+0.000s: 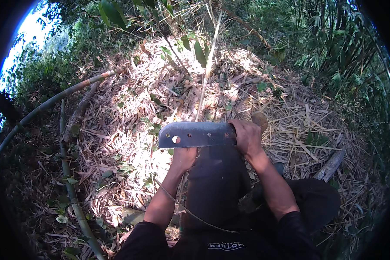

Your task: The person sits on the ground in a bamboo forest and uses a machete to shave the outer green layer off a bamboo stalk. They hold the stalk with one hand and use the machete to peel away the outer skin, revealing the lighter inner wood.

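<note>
A broad dark blade with several holes, a cleaver-like knife [197, 133], lies crosswise in front of me, its tip toward the left. My right hand [247, 138] is closed around its handle end. Behind and below the blade is my left hand [185, 158]; the blade hides its fingers, so their grip does not show. A long pale strip, seemingly split bamboo [206, 80], runs from behind the blade to the far brush. My dark-trousered knee [216, 173] is raised between my forearms, just below the knife. A thin cord-like strand [199, 217] crosses in front of my lap.
Dry leaves [134, 112] cover the ground. A curved bamboo pole [58, 97] arches at the left, and another green pole [76, 199] lies nearer. At the right is a weathered log [330, 165]. Green leaves [199, 53] hang ahead, with dense brush behind.
</note>
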Action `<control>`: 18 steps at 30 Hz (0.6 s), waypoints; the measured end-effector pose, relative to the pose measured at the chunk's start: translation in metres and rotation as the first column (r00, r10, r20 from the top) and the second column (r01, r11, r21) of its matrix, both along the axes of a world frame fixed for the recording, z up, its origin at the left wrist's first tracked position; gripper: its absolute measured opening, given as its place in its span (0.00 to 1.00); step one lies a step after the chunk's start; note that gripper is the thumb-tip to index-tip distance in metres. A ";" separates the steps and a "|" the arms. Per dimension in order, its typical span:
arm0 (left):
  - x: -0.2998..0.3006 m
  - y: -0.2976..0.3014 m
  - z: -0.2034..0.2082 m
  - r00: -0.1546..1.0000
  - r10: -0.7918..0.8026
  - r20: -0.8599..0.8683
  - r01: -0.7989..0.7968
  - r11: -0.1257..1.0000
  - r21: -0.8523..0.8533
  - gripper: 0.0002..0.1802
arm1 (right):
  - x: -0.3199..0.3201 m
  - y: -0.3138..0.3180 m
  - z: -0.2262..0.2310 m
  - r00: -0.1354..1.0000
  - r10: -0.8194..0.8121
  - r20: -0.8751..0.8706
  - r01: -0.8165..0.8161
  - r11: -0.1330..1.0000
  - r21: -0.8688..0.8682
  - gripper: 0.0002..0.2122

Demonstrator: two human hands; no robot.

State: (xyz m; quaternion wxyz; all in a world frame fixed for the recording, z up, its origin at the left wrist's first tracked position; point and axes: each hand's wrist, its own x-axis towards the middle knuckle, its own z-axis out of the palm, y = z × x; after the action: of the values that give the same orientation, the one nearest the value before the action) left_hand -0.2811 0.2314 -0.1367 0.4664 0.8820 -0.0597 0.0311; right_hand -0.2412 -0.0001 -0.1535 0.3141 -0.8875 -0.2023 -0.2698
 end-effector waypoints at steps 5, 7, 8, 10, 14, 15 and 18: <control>-0.029 -0.004 0.027 0.987 -0.048 -0.153 0.050 0.999 0.009 0.15 | 0.005 -0.005 -0.009 0.977 -0.127 0.170 0.134 0.990 -0.031 0.17; -0.056 0.000 0.028 0.994 -0.050 -0.101 0.038 0.992 -0.117 0.16 | 0.002 -0.003 -0.011 0.982 -0.143 0.122 0.147 0.989 -0.021 0.17; -0.075 0.003 0.019 0.998 -0.040 0.054 0.048 0.985 -0.164 0.17 | 0.001 -0.003 -0.014 0.987 -0.136 0.083 0.137 0.991 -0.008 0.17; -0.099 0.009 0.020 0.999 -0.018 0.033 0.022 0.992 -0.124 0.18 | -0.004 0.001 -0.016 0.993 -0.110 0.034 0.111 0.994 -0.002 0.17; -0.125 0.017 0.045 0.955 0.040 -0.294 -0.068 0.994 -0.084 0.21 | 0.001 0.001 0.007 0.980 -0.082 0.180 0.089 0.996 -0.031 0.13; -0.128 0.015 0.042 0.962 0.012 -0.274 -0.040 0.995 -0.096 0.22 | 0.002 -0.008 0.014 0.960 -0.103 0.262 0.121 0.991 -0.052 0.12; -0.217 0.062 -0.011 0.965 0.022 -0.262 -0.005 0.998 0.067 0.26 | 0.003 -0.020 -0.003 0.952 -0.304 -0.035 0.306 0.945 0.116 0.20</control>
State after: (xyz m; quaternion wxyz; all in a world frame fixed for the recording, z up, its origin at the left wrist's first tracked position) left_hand -0.4980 0.2929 -0.1474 0.4408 0.8935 0.0077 -0.0851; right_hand -0.2383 -0.0205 -0.1568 0.3229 -0.8899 -0.0434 -0.3192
